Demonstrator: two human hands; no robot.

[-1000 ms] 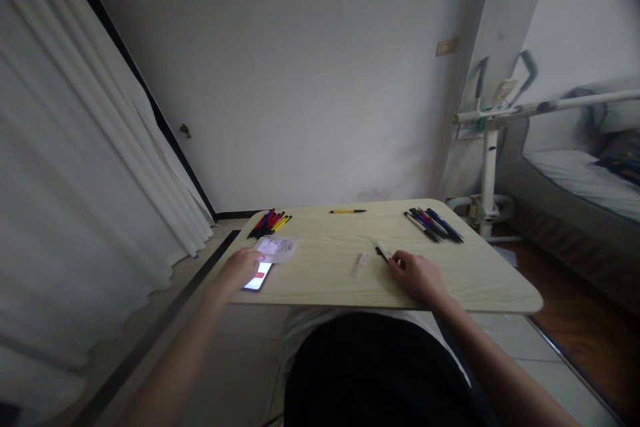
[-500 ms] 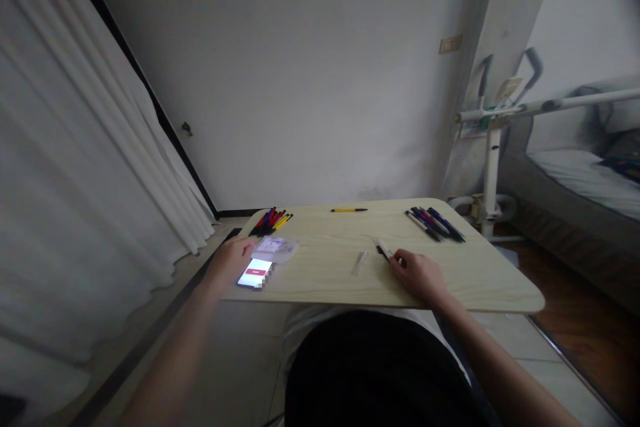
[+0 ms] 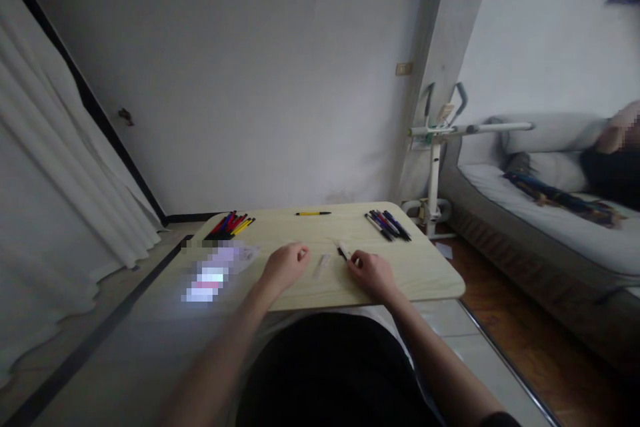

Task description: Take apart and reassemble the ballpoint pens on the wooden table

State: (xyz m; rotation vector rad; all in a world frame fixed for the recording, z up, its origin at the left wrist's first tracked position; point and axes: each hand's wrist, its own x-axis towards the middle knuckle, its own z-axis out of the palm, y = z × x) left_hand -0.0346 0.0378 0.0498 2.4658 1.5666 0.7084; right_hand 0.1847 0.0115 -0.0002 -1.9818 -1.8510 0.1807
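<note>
My right hand [image 3: 371, 273] rests on the light wooden table [image 3: 425, 283], its fingers closed on the near end of a slim white pen [image 3: 344, 250] with a black clip. Just left of that pen lies a clear narrow plastic piece [image 3: 323, 264], touched by neither hand. On the other side of it, my left hand [image 3: 287, 265] is over the table with its fingers curled in. Whatever sits inside those fingers, if anything, is too small to name.
Red, blue and yellow pens [image 3: 230, 224] lie bunched at the far left, dark pens [image 3: 387, 225] at the far right. One yellow pen [image 3: 313, 213] lies near the back edge. A lit phone [image 3: 206, 285] and clear plastic bag [image 3: 245, 255] are left. A person [image 3: 613, 160] sits on the sofa.
My left hand has moved right, from beside the phone and bag to near the clear plastic piece. My right hand stays at the white pen. The view has turned right, bringing a person into sight.
</note>
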